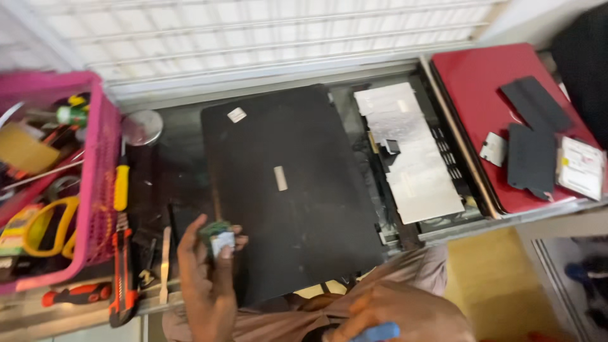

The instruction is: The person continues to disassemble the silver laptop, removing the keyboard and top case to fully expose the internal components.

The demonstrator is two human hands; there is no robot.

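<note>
My left hand [206, 285] is raised over the near edge of the bench, its fingers pinched together on a small green circuit card [218, 237] with a pale label. The card sits just in front of the black laptop [291, 190], which lies flat and closed in the middle of the bench. My right hand [386, 313] is low at the bottom of the view, fingers curled shut around a blue tool [378, 332], most of which is hidden. Left of my left hand lie an orange-handled utility knife [121, 253] and a pink basket [95, 177] of tools. To the right, a silver keyboard plate [411, 152] rests on an opened machine, beside a red laptop [481, 95].
</note>
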